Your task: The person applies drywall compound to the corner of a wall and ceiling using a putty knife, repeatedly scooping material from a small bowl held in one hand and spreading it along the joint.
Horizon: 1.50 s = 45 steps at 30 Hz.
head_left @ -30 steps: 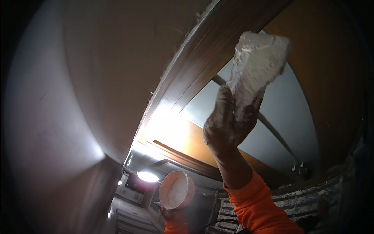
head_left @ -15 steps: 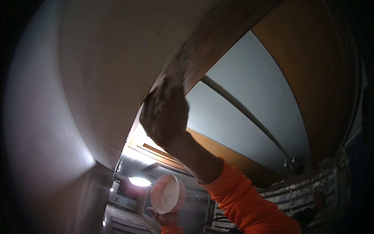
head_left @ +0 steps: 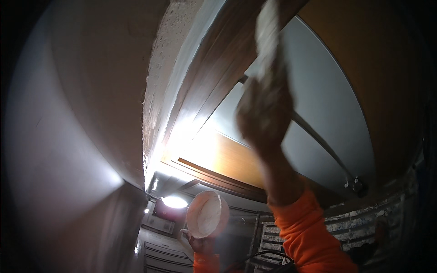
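My right hand (head_left: 266, 111), in an orange sleeve, is raised in front of a grey-white panel with wood-coloured surrounds and is blurred by motion. Its fingers look closed on a pale, elongated thing (head_left: 267, 36) that points upward, too smeared to name. Lower down, my left hand (head_left: 198, 243) holds a round pinkish tub (head_left: 220, 221) from below and the side. The tub is tilted, so its mouth shows, with whitish paste (head_left: 207, 214) inside.
A rough, chipped wall edge (head_left: 157, 86) runs alongside a brown wooden frame (head_left: 207, 68). A smooth wall (head_left: 77, 113) fills the left. A lit lamp (head_left: 175, 202) shines behind the tub. Slatted boards (head_left: 346, 227) show at lower right; a metal fitting (head_left: 353, 185) sits above them.
My right hand has swung right, away from the wall edge, uncovering the rough strip and wooden frame. The pale thing now shows above it. The tub appears slightly further right, still in my left hand.
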Motion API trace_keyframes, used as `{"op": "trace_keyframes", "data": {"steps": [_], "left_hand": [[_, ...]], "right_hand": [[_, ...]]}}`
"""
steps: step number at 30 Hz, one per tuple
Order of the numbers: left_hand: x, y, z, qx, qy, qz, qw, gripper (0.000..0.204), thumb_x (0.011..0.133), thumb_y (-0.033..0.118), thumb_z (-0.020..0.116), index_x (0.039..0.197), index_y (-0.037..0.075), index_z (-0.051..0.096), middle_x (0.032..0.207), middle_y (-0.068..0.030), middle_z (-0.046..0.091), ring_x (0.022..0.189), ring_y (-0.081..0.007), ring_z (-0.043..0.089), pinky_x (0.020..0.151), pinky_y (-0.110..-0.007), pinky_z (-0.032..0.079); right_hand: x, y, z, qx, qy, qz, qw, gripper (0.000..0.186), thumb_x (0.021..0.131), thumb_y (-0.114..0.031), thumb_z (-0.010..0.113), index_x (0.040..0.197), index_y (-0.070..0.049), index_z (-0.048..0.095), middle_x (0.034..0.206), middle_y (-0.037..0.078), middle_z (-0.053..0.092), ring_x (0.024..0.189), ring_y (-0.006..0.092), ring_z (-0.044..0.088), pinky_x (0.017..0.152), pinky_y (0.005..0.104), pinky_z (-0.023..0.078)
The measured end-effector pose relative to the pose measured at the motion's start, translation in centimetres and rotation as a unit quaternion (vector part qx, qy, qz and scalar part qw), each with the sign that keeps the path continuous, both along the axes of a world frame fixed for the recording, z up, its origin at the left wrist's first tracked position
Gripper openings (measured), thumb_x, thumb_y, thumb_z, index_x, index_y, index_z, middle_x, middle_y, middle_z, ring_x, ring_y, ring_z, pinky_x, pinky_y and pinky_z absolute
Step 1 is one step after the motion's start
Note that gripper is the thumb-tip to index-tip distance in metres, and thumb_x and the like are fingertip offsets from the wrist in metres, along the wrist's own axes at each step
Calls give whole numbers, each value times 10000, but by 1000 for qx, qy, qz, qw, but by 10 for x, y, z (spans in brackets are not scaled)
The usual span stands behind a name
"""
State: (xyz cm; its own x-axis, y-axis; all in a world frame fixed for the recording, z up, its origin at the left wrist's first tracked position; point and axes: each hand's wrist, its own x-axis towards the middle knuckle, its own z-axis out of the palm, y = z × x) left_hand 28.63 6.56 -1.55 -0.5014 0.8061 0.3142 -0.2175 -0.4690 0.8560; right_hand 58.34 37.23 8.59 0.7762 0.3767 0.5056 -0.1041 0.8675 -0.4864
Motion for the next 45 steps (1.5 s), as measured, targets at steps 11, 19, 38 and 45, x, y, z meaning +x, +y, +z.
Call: {"op": "trace_keyframes", "data": {"steps": [11,19,38,45], "left_hand": [[3,15,-5,-9,47,61,997,603,930,492,342,1325,38,340,1358,-167,357,1216,-312,396,1039,-470,325],[16,-4,10,-36,27,48,998,757,867,646,315,1391,100,298,1448,-143,261,1308,-336,273,1060,-524,230],[-3,-28,8,37,-124,80,988,770,846,633,387,1385,90,300,1437,-138,291,1307,-348,280,1060,-550,227],[20,-16,17,63,-118,74,988,729,885,601,334,1407,99,249,1460,-139,239,1326,-356,246,1063,-559,213]], "right_hand": [[35,-19,45,-27,-76,-218,973,369,749,10,505,1115,34,541,1321,250,410,1204,353,450,959,376,435],[-78,-58,58,144,30,7,989,561,757,67,468,1311,4,405,1330,225,413,1226,361,425,976,394,396],[-221,-111,3,76,-142,412,897,534,750,6,553,1267,-99,466,1180,174,510,1072,296,522,885,396,456],[-170,-78,-51,230,237,871,364,209,854,-151,560,1017,-38,625,978,116,622,917,231,603,818,362,497]]}}
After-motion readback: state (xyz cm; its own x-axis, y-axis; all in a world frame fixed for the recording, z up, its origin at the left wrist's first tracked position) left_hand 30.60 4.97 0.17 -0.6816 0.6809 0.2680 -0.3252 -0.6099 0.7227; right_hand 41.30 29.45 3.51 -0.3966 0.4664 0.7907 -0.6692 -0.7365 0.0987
